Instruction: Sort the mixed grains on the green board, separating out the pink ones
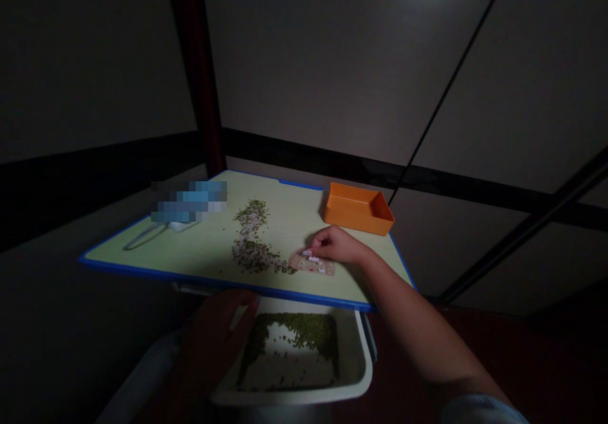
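My right hand (336, 244) is closed in a pinch on a clear, pinkish protractor (313, 265). The protractor lies low over the pale yellow-green board (199, 253), its left end against a trail of small green beans (254, 256). Below the board's front edge, my left hand (223, 322) wraps the left rim of a white plastic bin (363, 373); deep shadow covers most of its fingers. More green beans (313, 332) lie inside the bin, heaped toward its far side.
An orange open tray (358, 212) stands at the board's back right corner. Toward the left lies a pixelated blue item (190, 202) with a thin pale loop (145, 236) beside it. Grey panels rise behind the board, and a dark red post (197, 63) stands at the back left.
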{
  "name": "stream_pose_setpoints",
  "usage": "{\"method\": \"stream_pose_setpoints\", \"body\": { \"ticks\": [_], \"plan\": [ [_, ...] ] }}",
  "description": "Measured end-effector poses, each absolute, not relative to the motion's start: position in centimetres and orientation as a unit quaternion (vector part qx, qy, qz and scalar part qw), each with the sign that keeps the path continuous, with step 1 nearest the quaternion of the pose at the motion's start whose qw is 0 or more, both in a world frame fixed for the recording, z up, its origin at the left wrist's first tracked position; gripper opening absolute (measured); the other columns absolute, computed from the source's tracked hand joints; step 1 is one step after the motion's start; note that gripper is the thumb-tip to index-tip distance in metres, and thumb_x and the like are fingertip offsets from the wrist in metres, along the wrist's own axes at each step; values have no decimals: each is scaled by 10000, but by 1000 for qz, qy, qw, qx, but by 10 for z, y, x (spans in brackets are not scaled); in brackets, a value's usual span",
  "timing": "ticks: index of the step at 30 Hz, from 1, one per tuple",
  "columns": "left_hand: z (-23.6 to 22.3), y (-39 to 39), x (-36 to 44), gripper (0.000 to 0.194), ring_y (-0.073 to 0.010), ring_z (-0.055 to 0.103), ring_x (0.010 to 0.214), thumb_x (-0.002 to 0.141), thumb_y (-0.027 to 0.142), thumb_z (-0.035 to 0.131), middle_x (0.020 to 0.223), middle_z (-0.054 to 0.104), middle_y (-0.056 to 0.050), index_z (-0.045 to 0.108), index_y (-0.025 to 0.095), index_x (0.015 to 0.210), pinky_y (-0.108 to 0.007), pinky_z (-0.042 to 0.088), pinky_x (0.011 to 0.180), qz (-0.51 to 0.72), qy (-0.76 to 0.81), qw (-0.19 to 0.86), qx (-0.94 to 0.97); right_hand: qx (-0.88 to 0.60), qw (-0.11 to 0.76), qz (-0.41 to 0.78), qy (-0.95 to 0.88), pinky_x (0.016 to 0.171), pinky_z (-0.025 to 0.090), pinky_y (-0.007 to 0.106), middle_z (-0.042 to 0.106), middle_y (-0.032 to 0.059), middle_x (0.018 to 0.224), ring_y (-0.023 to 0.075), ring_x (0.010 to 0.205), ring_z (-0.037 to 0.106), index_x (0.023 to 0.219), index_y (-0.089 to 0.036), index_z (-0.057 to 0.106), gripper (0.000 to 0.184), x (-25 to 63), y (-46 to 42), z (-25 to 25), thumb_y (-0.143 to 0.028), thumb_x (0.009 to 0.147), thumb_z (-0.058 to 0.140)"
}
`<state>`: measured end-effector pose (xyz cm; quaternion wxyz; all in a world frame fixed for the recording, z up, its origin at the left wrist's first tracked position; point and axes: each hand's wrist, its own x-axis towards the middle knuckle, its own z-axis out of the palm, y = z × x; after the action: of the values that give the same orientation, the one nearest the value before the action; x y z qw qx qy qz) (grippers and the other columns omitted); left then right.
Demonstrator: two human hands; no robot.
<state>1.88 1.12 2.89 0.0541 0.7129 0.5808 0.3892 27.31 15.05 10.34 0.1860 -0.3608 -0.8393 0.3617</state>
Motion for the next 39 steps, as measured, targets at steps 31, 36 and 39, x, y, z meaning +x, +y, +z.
{"method": "stream_pose_setpoints", "body": {
  "ticks": [31,36,39],
  "plan": [
    [34,9,21,409,-176,663,826,813,549,412,864,730,-28,677,239,839,-313,515,786,390,594,59,701,-391,71,341,-852,512,275,225,455,-44,487,65,490,336,622,-106,656,368,288,149,122,-444,760,608],
    [33,8,21,412,-175,658,846,816,557,412,885,727,-25,673,240,855,-307,512,802,392,597,62,697,-431,75,309,-844,495,223,233,385,-65,443,58,459,293,612,-113,656,343,291,153,123,-412,769,594],
    [32,9,21,419,-171,655,847,821,565,402,878,724,-22,669,243,849,-300,507,813,393,595,60,698,-440,83,305,-840,502,225,232,409,-59,457,56,464,308,603,-118,645,320,293,156,121,-394,759,598]
  ]
}}
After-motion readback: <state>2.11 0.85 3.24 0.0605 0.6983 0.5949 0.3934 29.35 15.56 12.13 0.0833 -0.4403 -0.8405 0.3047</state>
